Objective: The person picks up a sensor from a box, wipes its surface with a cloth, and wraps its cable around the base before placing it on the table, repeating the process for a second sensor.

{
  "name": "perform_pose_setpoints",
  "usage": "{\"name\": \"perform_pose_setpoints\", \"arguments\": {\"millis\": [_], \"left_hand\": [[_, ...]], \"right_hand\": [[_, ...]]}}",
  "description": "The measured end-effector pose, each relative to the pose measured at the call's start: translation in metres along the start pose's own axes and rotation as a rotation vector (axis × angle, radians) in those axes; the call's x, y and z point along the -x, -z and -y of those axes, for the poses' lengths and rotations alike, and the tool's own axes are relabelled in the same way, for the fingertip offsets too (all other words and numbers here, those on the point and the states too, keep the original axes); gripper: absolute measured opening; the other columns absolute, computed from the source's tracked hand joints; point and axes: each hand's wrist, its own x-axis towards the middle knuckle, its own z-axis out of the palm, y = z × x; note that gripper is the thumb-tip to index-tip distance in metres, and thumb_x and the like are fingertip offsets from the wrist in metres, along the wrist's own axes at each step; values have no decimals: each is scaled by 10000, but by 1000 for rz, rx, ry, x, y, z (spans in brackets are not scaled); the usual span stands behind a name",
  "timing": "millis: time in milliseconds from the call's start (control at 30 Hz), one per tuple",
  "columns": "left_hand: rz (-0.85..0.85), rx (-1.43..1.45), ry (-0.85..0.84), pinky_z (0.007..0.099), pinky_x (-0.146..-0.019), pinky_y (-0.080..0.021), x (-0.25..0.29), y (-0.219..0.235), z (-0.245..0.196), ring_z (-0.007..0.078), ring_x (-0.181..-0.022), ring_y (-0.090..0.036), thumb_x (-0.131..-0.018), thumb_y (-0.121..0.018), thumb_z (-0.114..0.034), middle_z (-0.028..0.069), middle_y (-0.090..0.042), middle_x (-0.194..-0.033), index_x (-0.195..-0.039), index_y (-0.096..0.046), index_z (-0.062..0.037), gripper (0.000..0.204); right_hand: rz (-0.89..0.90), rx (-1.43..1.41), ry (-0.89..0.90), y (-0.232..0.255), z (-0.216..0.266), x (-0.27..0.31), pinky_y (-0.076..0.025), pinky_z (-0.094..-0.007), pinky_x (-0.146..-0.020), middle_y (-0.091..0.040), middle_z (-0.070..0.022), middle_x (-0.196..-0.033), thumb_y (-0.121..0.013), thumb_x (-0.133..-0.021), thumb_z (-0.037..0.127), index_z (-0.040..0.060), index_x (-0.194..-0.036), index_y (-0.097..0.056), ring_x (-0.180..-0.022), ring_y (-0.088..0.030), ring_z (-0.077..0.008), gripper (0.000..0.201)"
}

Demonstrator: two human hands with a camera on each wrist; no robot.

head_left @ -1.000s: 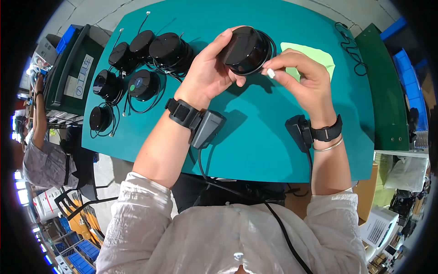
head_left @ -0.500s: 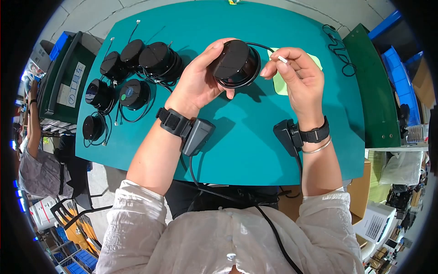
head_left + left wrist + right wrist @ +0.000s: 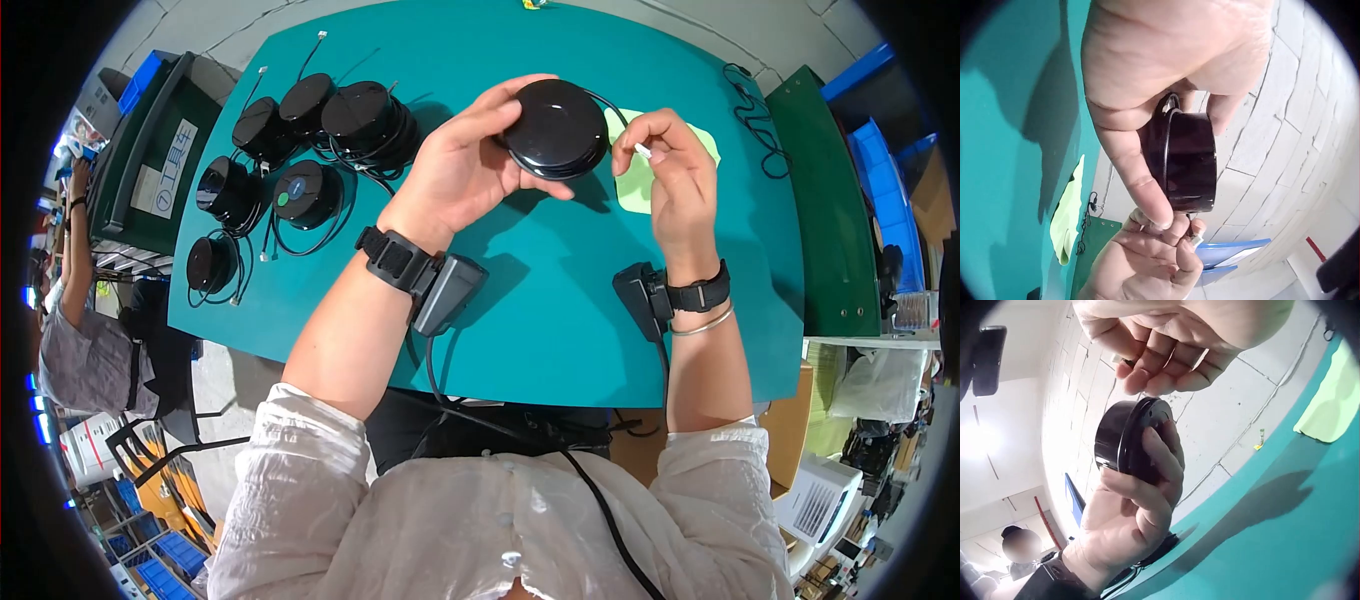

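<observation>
A black puck (image 3: 556, 130) is held up off the green table (image 3: 540, 300), just left of the pale green sheet (image 3: 635, 190). It is gripped between the thumb and fingers of the left hand (image 3: 465, 165), and its glossy round face is turned toward the head camera. From the puck a black cable (image 3: 606, 102) is led toward the right hand (image 3: 682, 185), by which part of the sheet is hidden in the head view. A small white plug (image 3: 642, 151) is pinched between the right thumb and fingers; whether the cable is also touched by the other fingers cannot be told.

Well to the left of the sheet, six more pucks (image 3: 307, 193) are set on the table, with cables looped about them. A thin black cord (image 3: 755, 120) is laid on the table to the right of the sheet. Farther right of the sheet, a green cabinet (image 3: 840, 220) is seen; far to its left, past the other pucks, a labelled dark green cart (image 3: 150, 224) is seen.
</observation>
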Motion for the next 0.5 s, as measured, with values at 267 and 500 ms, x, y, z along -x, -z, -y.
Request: {"name": "perform_pose_setpoints", "arguments": {"millis": [267, 500], "left_hand": [[53, -85, -36, 572, -1004, -425, 2, -7, 4, 362, -1277, -429, -824, -540, 45, 200, -380, -1390, -1436, -227, 2, 689], [61, -180, -65, 520, -1056, -380, 1, -1, 9, 338, -1298, -406, -818, -576, 75, 167, -337, -1428, -1484, -156, -64, 799]], "right_hand": [[-51, 153, -239, 4, -12, 0, -441, -256, -638, -554, -34, -727, -478, -985, 302, 21, -791, -549, -659, -536, -114, 349], [-71, 240, -338, 2, -23, -1, -465, -257, -672, -570, -30, -751, -488, -975, 369, 38, -826, -537, -702, -567, -121, 366]]}}
